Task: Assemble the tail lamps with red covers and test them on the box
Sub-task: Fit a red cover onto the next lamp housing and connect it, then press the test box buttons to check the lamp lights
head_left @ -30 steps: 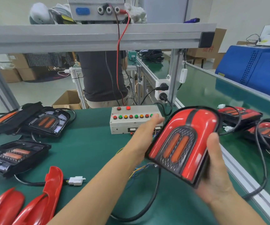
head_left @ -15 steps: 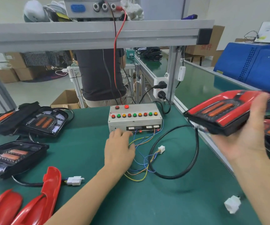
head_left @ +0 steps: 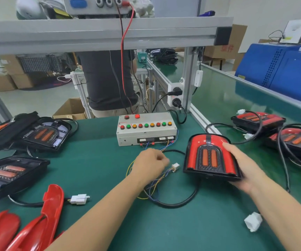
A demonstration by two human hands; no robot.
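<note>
A tail lamp with a red cover rests face up on the green mat, just right of and in front of the grey test box. My right hand grips the lamp's right edge. My left hand sits in front of the box with its fingers closed on the box's thin coloured wires. Their small white connector pokes out beside the fingers, close to the lamp's left side. The lamp's black cable loops on the mat below. One red light is lit on the box.
Uncovered black lamps lie at the left, loose red covers and a white plug at the bottom left. Covered lamps with cables lie at the right. A loose white plug lies near my right arm. A person stands behind the bench.
My right hand brought the covered lamp from up at the right down onto the mat beside the box. My left hand shifted right from the box front onto the wires.
</note>
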